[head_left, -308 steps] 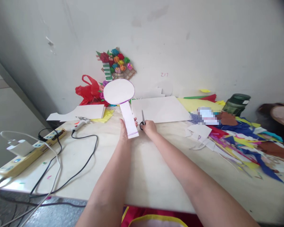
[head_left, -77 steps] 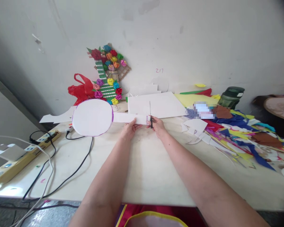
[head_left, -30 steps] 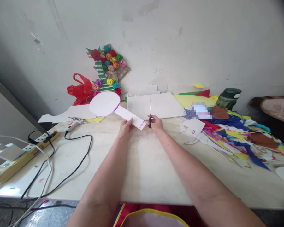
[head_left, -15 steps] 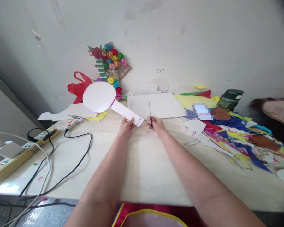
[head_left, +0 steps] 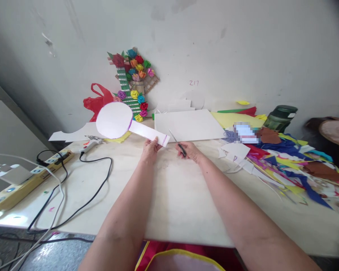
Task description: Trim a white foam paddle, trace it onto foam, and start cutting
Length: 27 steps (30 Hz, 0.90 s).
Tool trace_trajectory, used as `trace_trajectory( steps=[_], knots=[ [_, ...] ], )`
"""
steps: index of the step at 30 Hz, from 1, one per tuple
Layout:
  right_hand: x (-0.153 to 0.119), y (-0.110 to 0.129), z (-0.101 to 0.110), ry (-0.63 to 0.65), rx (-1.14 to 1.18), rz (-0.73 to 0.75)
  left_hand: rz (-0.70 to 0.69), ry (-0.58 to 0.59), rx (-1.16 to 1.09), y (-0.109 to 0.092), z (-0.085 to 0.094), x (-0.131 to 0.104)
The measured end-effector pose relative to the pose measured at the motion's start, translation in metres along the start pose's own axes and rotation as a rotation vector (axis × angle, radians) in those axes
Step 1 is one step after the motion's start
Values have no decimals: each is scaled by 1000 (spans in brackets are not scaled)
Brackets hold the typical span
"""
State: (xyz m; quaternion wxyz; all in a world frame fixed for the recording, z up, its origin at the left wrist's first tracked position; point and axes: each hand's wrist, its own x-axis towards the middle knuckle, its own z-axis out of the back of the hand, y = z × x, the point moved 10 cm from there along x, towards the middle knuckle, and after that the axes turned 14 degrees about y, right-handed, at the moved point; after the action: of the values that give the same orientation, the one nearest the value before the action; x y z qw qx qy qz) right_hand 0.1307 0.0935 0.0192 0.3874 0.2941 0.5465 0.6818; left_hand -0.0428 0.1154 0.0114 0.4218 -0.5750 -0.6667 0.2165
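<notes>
My left hand (head_left: pixel 151 150) is closed on the strip-like handle of a white paddle-shaped cardboard cutout (head_left: pixel 114 119), its thumb on top. Purple lines run along the round head's edge and across the handle's right end. In my right hand (head_left: pixel 190 151) is a pair of scissors (head_left: pixel 182 149) with black handles, seen nearly edge-on, the thin blades pointing up and left toward the end of the cutout's handle. The blades and the cardboard look apart. Behind both hands lies a white board (head_left: pixel 188 126) on the table (head_left: pixel 177 203).
On the right are a pile of coloured scraps (head_left: pixel 296 165), white offcuts (head_left: pixel 235 150) and a dark green bottle (head_left: pixel 280 118). A glue gun (head_left: pixel 92 145), its black cord and a yellow power strip (head_left: pixel 31 182) lie left. Paper flowers (head_left: pixel 135 71) and a red bag (head_left: pixel 98 101) stand behind.
The scissors have tilted, their tips swinging left toward the cutout's handle end. The cutout has turned slightly, its round head lower and its handle end higher. The view has shifted a little.
</notes>
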Motion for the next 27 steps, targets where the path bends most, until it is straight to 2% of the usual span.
trace_trajectory(
  steps=[9, 15, 20, 27],
  knots=[
    [3, -3, -6, 92, -40, 26, 13, -9, -69, 2, -3, -1],
    [2, -2, -7, 87, -25, 12, 25, 6, -80, 4, -3, 1],
    [5, 0, -10, 137, -52, 61, 21, -1, -65, 2, -2, 0],
    [6, 2, -11, 144, -72, 34, 33, -12, -63, 0, -5, -3]
  ],
)
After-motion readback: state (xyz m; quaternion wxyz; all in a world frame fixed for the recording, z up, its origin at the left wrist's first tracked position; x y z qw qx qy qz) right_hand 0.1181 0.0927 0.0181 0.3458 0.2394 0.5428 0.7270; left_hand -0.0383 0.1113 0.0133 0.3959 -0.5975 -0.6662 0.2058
